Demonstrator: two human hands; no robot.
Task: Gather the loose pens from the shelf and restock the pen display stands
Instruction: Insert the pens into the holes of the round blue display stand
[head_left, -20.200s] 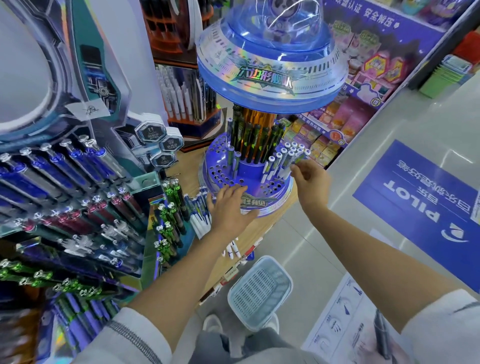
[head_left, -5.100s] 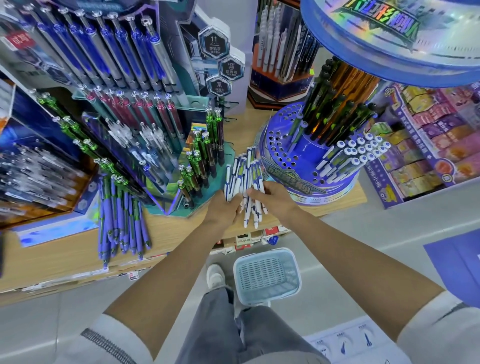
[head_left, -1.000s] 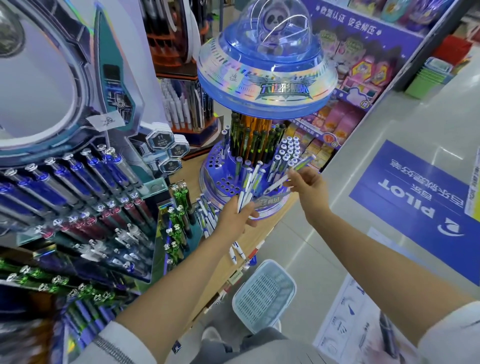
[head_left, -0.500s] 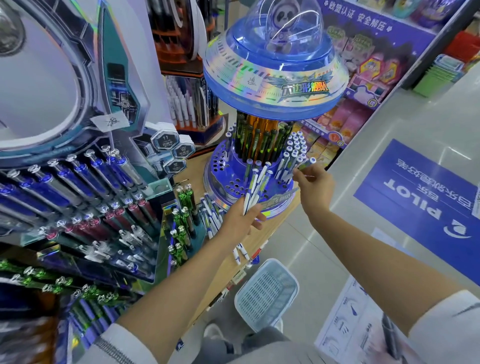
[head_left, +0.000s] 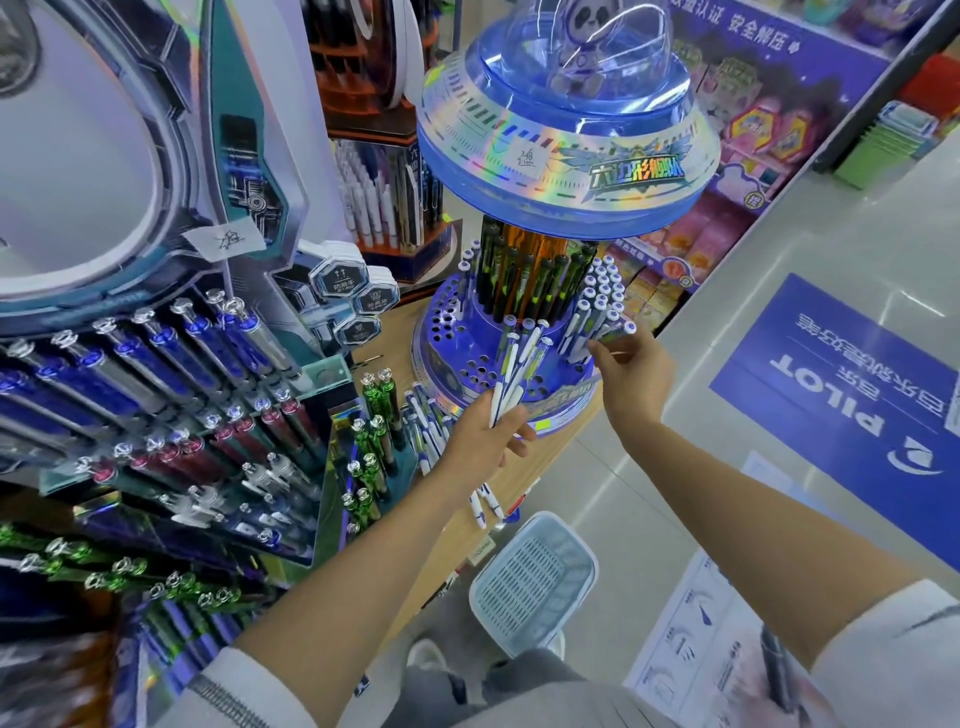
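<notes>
At the right side of the round blue display stand (head_left: 457, 358), the right hand (head_left: 631, 374) pinches a single pen (head_left: 612, 334). Its lower end now sits among the standing white-capped pens; a second ago it was held clear of the rim. Meanwhile the left hand (head_left: 483, 436) grips a fanned bundle of pens (head_left: 514, 369) in front of the stand's empty holes. Further loose pens (head_left: 423, 421) lie on the shelf (head_left: 545, 457) left of the stand, with more at its near edge. Judgement: one pen is nearly seated, and with many holes unfilled, restocking is at an early stage.
</notes>
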